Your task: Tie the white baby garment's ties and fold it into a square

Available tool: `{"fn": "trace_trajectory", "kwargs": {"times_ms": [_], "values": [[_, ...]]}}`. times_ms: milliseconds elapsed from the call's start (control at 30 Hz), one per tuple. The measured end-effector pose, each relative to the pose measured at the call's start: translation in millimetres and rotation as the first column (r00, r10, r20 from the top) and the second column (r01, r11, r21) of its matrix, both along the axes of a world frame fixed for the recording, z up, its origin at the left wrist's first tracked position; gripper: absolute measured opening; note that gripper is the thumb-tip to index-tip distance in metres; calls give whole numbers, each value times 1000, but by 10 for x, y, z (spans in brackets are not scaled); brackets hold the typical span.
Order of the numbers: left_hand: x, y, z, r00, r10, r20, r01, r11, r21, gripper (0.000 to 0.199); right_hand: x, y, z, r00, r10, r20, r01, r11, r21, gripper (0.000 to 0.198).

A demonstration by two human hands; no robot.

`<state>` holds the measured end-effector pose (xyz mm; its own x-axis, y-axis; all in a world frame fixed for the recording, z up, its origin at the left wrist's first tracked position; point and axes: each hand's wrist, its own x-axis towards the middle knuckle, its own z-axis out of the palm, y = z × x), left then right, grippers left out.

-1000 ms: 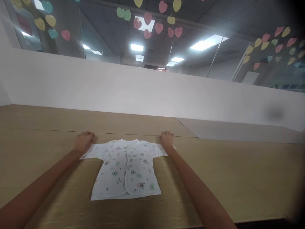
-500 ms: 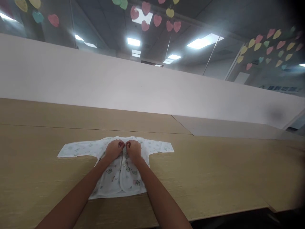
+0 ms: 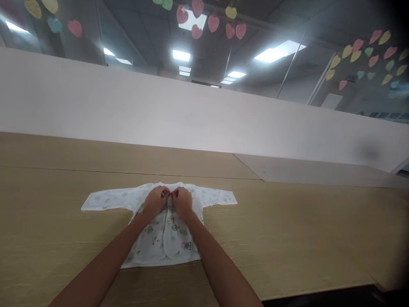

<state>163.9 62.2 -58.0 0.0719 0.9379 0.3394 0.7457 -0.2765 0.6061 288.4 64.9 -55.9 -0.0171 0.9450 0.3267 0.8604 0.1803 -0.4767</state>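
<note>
Both hands have come in from the sleeve ends, where they rested a second ago, and since half a second ago they have hardly shifted. My left hand [image 3: 155,200] and right hand [image 3: 182,201] now sit knuckle to knuckle at the neckline of the baby shirt [image 3: 166,232], fingers curled narrow and pinching the front placket; I cannot tell if a button is between them. Directly under and in front of both hands, the shirt lies flat on the table [image 3: 303,238], its body running toward me and its sleeves spread left and right. Neither hand is nearer; they meet on the centre line. Beyond the table stands a white partition [image 3: 204,119], with paper hearts [image 3: 207,21] above.
</note>
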Motion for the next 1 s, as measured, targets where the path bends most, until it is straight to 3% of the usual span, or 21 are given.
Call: {"fn": "trace_trajectory", "kwargs": {"times_ms": [433,1000], "values": [[-2,0,-14,999,-5,44,3,999,45,21,-14,23,-31,975,1,-224,1,1000,12,22],[-15,6,-19,997,-30,77,27,998,49,23,18,38,-51,938,71,-339,-60,997,43,14]]}}
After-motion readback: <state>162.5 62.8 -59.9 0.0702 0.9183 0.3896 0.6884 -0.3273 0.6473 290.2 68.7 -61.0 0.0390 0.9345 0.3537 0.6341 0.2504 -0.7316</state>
